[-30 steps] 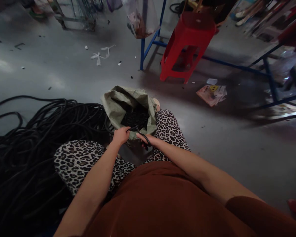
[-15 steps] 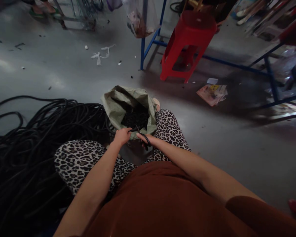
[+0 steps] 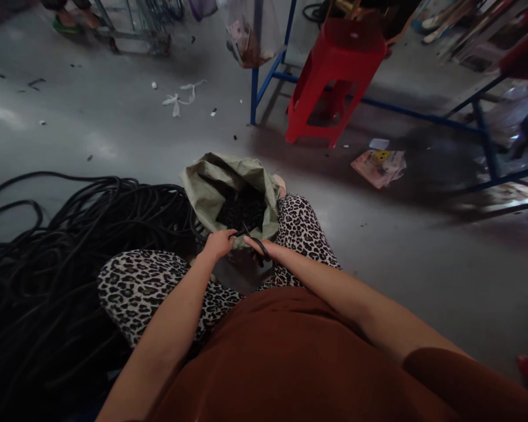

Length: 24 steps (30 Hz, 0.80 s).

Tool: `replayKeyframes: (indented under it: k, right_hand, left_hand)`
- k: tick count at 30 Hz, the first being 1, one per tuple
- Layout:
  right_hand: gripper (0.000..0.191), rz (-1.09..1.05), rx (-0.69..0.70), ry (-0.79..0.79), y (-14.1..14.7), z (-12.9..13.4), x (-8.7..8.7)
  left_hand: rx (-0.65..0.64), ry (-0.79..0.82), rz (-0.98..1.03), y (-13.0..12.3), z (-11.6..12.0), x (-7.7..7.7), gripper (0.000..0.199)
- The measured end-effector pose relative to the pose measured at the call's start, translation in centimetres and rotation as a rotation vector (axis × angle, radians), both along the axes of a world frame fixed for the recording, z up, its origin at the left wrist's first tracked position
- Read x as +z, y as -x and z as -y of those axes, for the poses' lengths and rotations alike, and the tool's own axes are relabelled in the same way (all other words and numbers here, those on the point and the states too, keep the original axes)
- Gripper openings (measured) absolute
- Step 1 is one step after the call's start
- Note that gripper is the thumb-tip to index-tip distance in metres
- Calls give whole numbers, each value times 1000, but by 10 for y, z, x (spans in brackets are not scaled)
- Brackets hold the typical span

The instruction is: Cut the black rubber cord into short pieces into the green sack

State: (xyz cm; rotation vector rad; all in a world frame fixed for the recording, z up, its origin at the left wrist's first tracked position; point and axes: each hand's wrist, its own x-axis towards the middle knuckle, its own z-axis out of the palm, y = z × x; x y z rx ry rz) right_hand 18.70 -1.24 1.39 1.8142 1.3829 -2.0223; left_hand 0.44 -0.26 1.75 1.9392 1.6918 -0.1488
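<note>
Left hand [image 3: 221, 242] pinching slim black cord [image 3: 239, 233] at grey-green woven sack's rim [image 3: 197, 190], right hand [image 3: 268, 245] gripping black-handled metal scissors [image 3: 263, 250]. Loads of small black pieces [image 3: 242, 210] inside; huge black cord tangle [image 3: 92, 220] on grey floor [image 3: 127, 117], plenty uncut imo.

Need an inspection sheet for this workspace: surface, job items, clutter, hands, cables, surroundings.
Surface: grey floor, scattered with small bits.
Job items: scissors, blades at a black cord; open grey-green sack holding small dark pieces.
Clutter: crumpled white strip, printed packaging on the floor.
Hands: left hand grips the black cord; right hand holds the scissors.
Cables: tangled black heap at left; cable or tubing, can't tell.
Surroundings: red plastic stool, blue metal frame, hanging clear bag.
</note>
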Motion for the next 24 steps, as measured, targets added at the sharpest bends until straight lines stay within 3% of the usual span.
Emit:
replayKeyframes:
  k: [15, 24]
  right_hand:
    - [74, -5, 11, -26, -2, 0, -14]
    - [64, -15, 2, -75, -2, 1, -15]
  left_hand:
    - [-17, 7, 46, 2, 1, -3, 37]
    - [-44, 5, 19, 1, 0, 0, 38]
